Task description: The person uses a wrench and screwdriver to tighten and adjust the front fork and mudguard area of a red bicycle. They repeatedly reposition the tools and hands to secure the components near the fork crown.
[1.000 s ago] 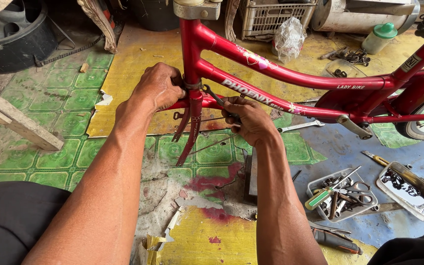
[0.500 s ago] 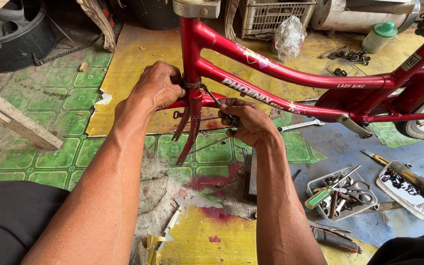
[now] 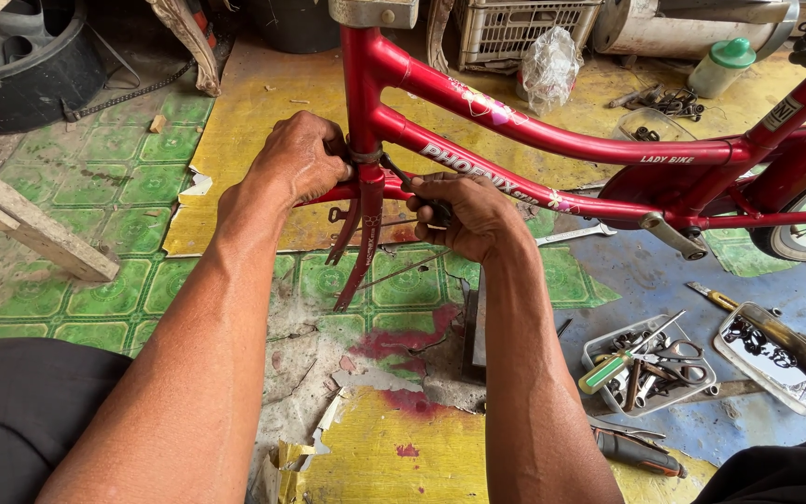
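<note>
A red bicycle frame (image 3: 552, 140) stands upside down across the view, its fork (image 3: 362, 238) pointing down at the floor. My left hand (image 3: 302, 154) grips the head tube at the fork crown, fingers wrapped around the ring there. Just right of the fork, my right hand (image 3: 468, 215) is closed on a dark tool (image 3: 403, 182), which looks like pliers, with the tip at the same ring. Both forearms reach up from the bottom of the frame.
Two trays of small tools (image 3: 650, 364) and dark parts (image 3: 781, 359) lie at the right on the floor. A screwdriver (image 3: 636, 453) rests near my right elbow. A wooden plank (image 3: 25, 229) sits at left, a tyre (image 3: 20, 65) behind it. A wrench (image 3: 576, 235) lies under the frame.
My right hand has shifted slightly at the fork crown with the tool. The left hand keeps its grip and the frame has not moved.
</note>
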